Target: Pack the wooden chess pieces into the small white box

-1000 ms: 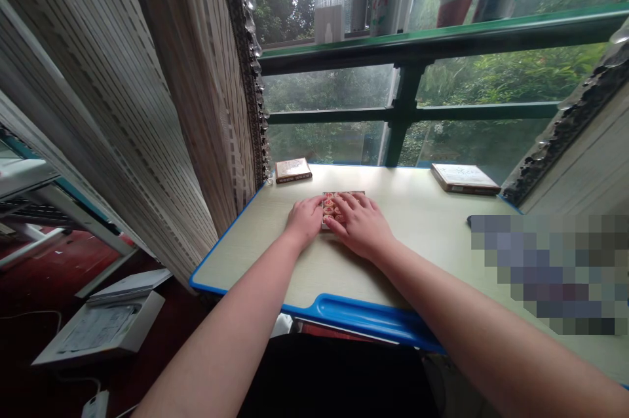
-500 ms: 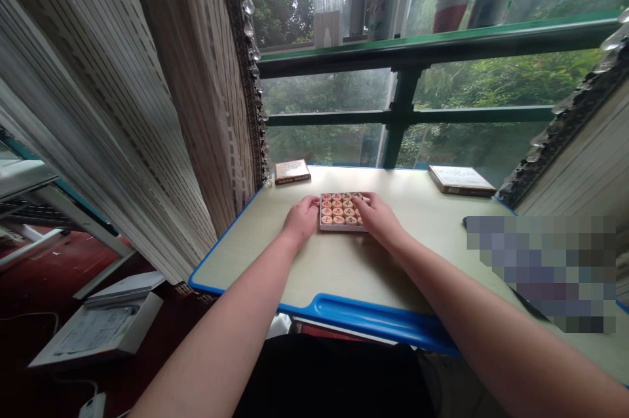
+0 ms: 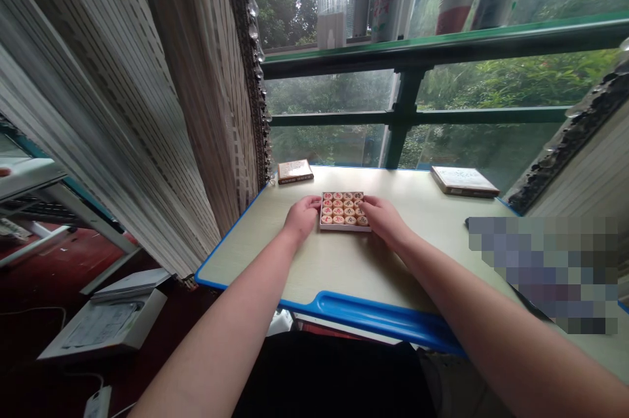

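Note:
In the middle of the table lies an open shallow box (image 3: 344, 228) filled with rows of round Chinese chess pieces (image 3: 338, 211). The pieces on the left carry red characters, those on the right dark ones. My left hand (image 3: 303, 216) is closed at the box's left side, its fingers against the edge. On the opposite side my right hand (image 3: 383, 216) grips the right edge, with the thumb at the rim near the dark pieces. The undersides of both hands' fingers are hidden.
A small flat box (image 3: 295, 172) sits at the table's back left, and a larger flat box (image 3: 464, 181) at the back right. A blurred-out object (image 3: 545, 274) lies on the right. The table (image 3: 246, 247) has a blue rim with a front tray groove (image 3: 383, 318). Curtains (image 3: 196, 77) hang left.
My right hand has drawn slightly to the right, uncovering more of the pieces in the right column. The left hand stays at the box's left edge. The view has shifted slightly.

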Action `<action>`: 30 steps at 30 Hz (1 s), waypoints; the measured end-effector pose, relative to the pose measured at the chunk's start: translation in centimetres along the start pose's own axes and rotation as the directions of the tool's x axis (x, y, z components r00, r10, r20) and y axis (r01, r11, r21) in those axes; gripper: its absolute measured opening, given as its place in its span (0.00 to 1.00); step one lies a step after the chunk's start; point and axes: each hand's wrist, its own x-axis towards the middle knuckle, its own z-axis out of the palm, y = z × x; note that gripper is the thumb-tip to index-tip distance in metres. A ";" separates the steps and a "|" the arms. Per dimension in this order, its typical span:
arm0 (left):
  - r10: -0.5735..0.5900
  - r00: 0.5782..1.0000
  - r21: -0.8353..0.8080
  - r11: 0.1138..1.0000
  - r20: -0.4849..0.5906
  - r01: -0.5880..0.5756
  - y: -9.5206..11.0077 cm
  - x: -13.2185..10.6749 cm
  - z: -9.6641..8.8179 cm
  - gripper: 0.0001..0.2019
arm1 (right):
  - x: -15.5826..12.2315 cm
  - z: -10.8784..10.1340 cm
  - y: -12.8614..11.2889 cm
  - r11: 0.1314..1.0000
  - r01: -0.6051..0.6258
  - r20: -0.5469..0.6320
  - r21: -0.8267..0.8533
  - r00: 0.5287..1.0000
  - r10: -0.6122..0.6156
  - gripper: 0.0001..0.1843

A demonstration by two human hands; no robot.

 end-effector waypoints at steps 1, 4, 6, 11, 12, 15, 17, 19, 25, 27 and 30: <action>0.017 1.000 0.001 1.000 0.004 -0.017 -0.2 0.1 0.0 0.23 | 0.0 0.1 -0.1 1.000 0.005 0.001 -0.027 1.000 -0.005 0.18; 0.054 0.998 0.049 0.997 0.013 -0.055 -0.7 0.3 -0.1 0.22 | -0.1 0.3 -0.3 0.994 0.016 0.005 -0.107 1.000 -0.016 0.21; 0.068 0.998 0.110 0.992 -0.004 -0.067 -1.0 0.5 -0.2 0.22 | -0.2 0.4 -0.4 0.988 0.015 0.006 -0.152 1.000 -0.014 0.25; 0.074 0.997 0.143 0.987 0.009 -0.074 -1.7 0.9 -0.5 0.23 | 0.0 -0.2 0.4 0.954 0.175 0.102 -0.244 0.983 -0.154 0.46; 0.068 0.998 0.136 0.988 0.013 -0.069 -1.8 0.9 -0.5 0.23 | 0.2 -0.4 0.7 0.942 0.239 0.162 -0.235 0.965 -0.204 0.51; 0.060 0.998 0.131 0.990 0.006 -0.061 -2.2 1.1 -0.5 0.24 | 0.8 -1.1 1.5 0.918 0.310 0.267 -0.246 0.932 -0.244 0.63; 0.062 0.998 0.132 0.989 0.000 -0.061 -2.3 1.2 -0.5 0.25 | 1.1 -1.4 1.8 0.908 0.320 0.310 -0.270 0.922 -0.233 0.68; 0.064 0.998 0.141 0.988 -0.001 -0.063 -2.2 1.0 -0.5 0.25 | 1.3 -1.5 1.8 0.902 0.324 0.340 -0.286 0.914 -0.221 0.70; 0.061 0.998 0.154 0.986 -0.011 -0.059 -1.5 0.4 -0.4 0.24 | 1.4 -2.3 1.5 0.899 0.295 0.371 -0.323 0.914 -0.166 0.67; 0.066 0.998 0.156 0.986 -0.005 -0.064 -1.3 0.2 -0.3 0.24 | 1.3 -2.6 1.5 0.897 0.279 0.372 -0.342 0.917 -0.144 0.66; 0.067 0.998 0.179 0.982 -0.009 -0.064 -1.1 -0.1 -0.3 0.23 | 1.2 -2.8 1.5 0.891 0.278 0.376 -0.358 0.917 -0.135 0.66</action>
